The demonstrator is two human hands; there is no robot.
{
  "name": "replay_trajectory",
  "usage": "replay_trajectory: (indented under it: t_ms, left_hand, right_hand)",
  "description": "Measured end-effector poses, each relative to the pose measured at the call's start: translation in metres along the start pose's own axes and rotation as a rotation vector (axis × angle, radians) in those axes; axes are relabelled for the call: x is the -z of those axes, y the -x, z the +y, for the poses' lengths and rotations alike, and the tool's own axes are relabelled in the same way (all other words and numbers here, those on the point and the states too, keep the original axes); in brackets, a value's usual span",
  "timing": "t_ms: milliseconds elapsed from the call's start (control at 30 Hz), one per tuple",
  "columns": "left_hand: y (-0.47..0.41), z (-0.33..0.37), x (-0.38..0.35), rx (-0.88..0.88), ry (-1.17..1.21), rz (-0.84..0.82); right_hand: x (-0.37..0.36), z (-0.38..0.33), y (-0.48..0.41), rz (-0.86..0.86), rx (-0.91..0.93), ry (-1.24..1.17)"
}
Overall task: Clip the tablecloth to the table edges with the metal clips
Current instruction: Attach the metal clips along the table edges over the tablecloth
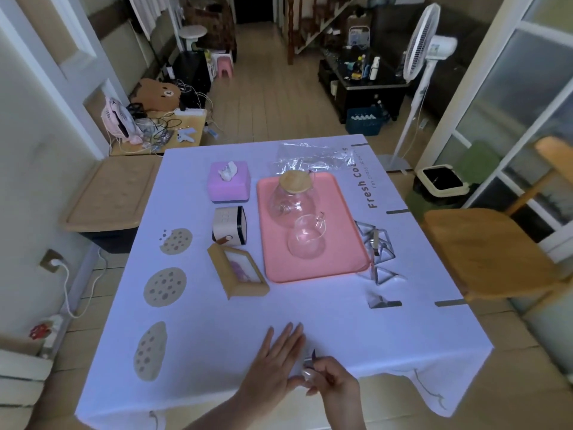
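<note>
A white tablecloth with cookie prints covers the table. My left hand lies flat on the cloth near the front edge, fingers straight. Beside it my right hand pinches a metal clip at that front edge; the clip is mostly hidden by the fingers. Several loose metal clips lie on the cloth right of the pink tray, and one more clip lies closer to me. Two dark clips sit on the right table edge.
On the table stand a pink tray with a glass jug and glass cup, a purple tissue box, a small clock, a picture frame and a clear plastic bag. A wooden chair stands at the right.
</note>
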State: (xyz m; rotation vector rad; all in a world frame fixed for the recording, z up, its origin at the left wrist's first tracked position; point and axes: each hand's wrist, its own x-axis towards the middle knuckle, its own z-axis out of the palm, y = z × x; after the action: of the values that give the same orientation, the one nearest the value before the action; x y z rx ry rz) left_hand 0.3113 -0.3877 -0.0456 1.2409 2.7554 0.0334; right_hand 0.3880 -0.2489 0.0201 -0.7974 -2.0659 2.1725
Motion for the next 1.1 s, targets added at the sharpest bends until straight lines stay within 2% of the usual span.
replay_trajectory:
  t_ms: [133,433,833,1100]
  left_hand:
    - [0.001,0.0,-0.002,0.001,0.0,-0.026]
    - [0.017,0.01,0.001,0.084,0.017,0.05]
    - [0.017,0.014,-0.003,0.118,-0.036,0.059]
    - [0.016,0.01,-0.004,0.073,-0.04,0.096]
  right_hand:
    - [0.001,0.013,0.003,0.011,0.03,-0.096]
    - [0.001,0.045,0.023,-0.138,0.04,-0.038]
    - [0.0,0.061,0.017,-0.124,0.113,0.023]
    - [0.001,0.049,0.014,-0.15,0.15,-0.032]
